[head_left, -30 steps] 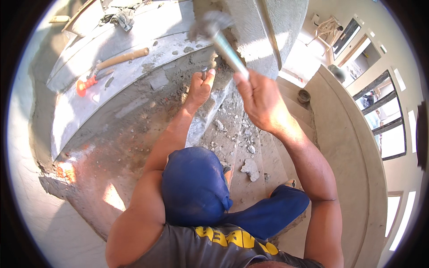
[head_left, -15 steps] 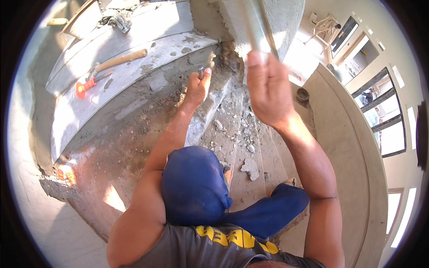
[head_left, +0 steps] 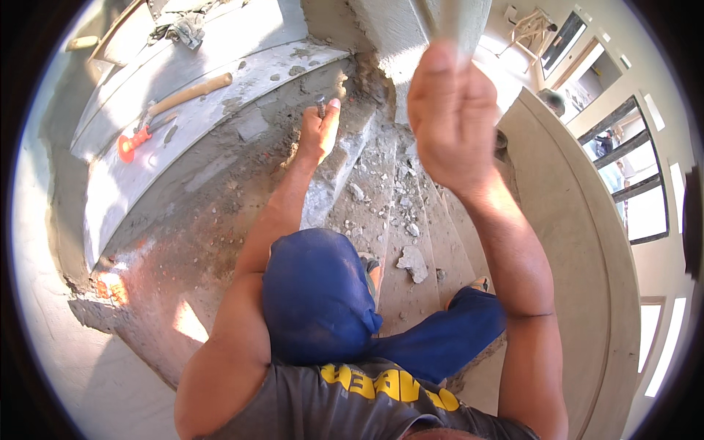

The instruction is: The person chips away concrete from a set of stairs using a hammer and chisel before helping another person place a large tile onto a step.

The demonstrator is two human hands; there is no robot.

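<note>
My left hand is wrapped round a metal chisel, whose upper end sticks out above the thumb. It is held against the broken, rough edge of the step; the chisel's lower end is hidden by the hand. Raised at the right, my right hand grips the handle of a hammer. Motion blurs the handle, and the hammer's head is out of sight. On the pale curved step at the left lie a wooden-handled tool and a chisel with an orange grip.
Loose rubble and a larger broken chunk lie on the narrow steps by my feet. A curved low wall bounds the right side. Ahead stands a plastered pillar. Crumpled grey cloth sits at the far left.
My right hand has risen slightly and shifted right with the hammer, whose handle is still blurred. The left hand keeps the chisel at the same edge; the view has shifted a little.
</note>
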